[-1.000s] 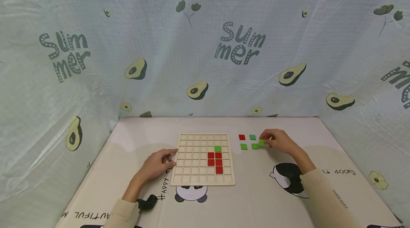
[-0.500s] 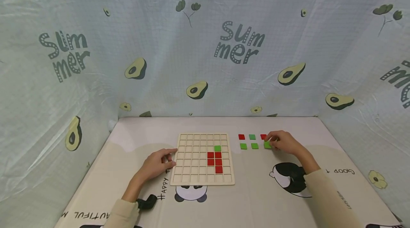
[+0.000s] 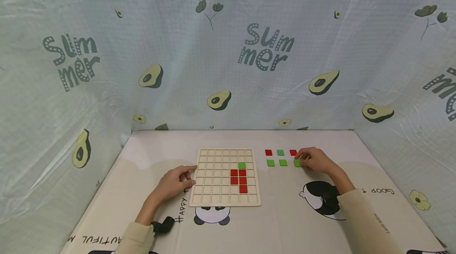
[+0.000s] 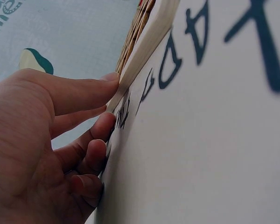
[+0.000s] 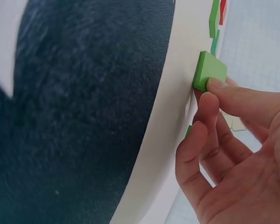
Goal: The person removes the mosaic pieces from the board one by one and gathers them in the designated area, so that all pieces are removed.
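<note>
The right hand pinches a green tile, fingers close together. The left hand touches the board, thumb and finger spread wide.

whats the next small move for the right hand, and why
I'd probably loosen the right hand off the green tile it pinches: in the head view, that tile lines up with two other green tiles and appears to be down at their level, so letting go should leave it in line.
</note>
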Available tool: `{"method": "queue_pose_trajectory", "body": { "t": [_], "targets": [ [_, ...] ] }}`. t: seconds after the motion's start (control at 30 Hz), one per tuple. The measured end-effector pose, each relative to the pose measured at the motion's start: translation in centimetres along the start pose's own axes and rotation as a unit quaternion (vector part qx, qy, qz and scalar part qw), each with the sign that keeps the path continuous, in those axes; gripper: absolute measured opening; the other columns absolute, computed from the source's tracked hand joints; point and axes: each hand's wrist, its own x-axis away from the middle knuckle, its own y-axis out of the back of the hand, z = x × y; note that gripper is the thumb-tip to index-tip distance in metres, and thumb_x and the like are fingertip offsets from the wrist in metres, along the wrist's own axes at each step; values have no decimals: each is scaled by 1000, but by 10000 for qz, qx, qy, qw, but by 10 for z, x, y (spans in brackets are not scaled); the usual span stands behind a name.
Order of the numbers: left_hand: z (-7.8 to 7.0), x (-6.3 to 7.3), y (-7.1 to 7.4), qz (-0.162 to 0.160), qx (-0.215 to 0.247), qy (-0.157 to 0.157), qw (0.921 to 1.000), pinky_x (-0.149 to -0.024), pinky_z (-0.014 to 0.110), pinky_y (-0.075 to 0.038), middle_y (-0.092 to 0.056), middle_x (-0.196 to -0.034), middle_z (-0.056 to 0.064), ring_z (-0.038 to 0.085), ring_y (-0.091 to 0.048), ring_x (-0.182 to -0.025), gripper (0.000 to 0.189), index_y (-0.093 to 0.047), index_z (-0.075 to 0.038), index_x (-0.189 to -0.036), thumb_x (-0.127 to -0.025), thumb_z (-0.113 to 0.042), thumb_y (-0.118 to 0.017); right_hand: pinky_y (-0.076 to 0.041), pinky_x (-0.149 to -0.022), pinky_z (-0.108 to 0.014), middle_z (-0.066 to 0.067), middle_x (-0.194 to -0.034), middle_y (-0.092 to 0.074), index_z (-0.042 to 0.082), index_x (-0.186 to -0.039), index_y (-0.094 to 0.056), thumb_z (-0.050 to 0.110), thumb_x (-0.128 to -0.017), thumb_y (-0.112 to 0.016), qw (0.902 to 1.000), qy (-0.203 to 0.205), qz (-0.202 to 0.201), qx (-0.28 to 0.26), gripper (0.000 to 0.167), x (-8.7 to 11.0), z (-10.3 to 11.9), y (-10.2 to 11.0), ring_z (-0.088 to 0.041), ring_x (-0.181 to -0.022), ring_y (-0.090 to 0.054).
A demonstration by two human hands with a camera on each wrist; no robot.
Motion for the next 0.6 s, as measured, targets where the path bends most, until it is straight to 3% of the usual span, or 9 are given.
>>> {"method": "queue_pose_trajectory", "body": {
  "t": [0.6],
  "targets": [
    [-1, 0, 1, 42, 83, 33, 10000, -64, 24, -37, -60, -88, -5, 8, -47, -71, 48, -67, -9, -137, -91, -19, -77, -51, -67, -32, -12, -94, -68, -4, -106, -73, 0, -92, -67, 9997, -42, -208, 105, 16, -4, -3, -8, -18, -77, -58]
  ]
}}
